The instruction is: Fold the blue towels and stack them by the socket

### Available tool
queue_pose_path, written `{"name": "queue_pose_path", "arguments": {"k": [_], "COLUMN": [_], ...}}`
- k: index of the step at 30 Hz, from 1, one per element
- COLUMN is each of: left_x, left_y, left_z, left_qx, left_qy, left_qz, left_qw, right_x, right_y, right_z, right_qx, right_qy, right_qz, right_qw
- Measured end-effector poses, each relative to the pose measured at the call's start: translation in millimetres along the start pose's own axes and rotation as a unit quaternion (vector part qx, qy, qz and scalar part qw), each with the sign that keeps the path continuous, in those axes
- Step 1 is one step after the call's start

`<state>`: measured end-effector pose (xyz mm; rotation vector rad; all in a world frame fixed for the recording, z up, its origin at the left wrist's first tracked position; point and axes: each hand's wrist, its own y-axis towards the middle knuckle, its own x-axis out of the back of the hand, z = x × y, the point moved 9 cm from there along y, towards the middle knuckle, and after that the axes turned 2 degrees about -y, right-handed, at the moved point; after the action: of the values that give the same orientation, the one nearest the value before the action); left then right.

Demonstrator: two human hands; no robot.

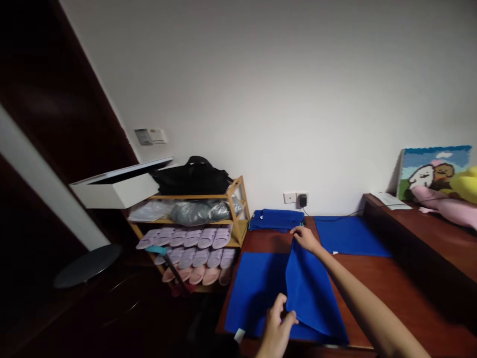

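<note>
A blue cloth (253, 283) lies spread on the reddish-brown table in front of me, its right part lifted into a raised flap (307, 283). At the far end of that flap, my right hand (306, 239) pinches the cloth's edge between thumb and fingers. My left hand (278, 323) is at the near end, thumb and forefinger curled around the flap's edge. A white tag (239, 335) sticks out at the cloth's near left corner. Behind it sits a folded blue cloth stack (278, 219). Another blue cloth (350, 236) lies flat at the back right.
To the left stands a wooden rack (238, 219) with several rows of slippers (201, 238), a black bag (194, 176) and an open white box (119, 189). A charger (303, 200) is plugged into the wall. On the raised ledge (439, 223) at right are a picture (436, 164) and a pink plush toy (450, 206).
</note>
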<state>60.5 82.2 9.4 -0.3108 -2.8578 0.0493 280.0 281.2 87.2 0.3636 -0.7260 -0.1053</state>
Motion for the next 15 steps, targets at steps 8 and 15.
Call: {"name": "queue_pose_path", "arguments": {"k": [8, 15], "left_x": [137.9, 162.4], "left_y": [-18.5, -20.3], "left_z": [44.0, 158.7], "left_qx": [0.022, 0.153], "left_qy": [-0.091, -0.114], "left_qz": [-0.106, -0.149], "left_qw": [0.99, 0.97], "right_x": [-147.0, -244.5], "right_y": [37.9, 37.4], "right_z": [113.7, 119.5], "right_qx": [0.092, 0.103], "right_qy": [-0.003, -0.066], "right_qz": [0.115, 0.213], "right_qw": [0.989, 0.97]}}
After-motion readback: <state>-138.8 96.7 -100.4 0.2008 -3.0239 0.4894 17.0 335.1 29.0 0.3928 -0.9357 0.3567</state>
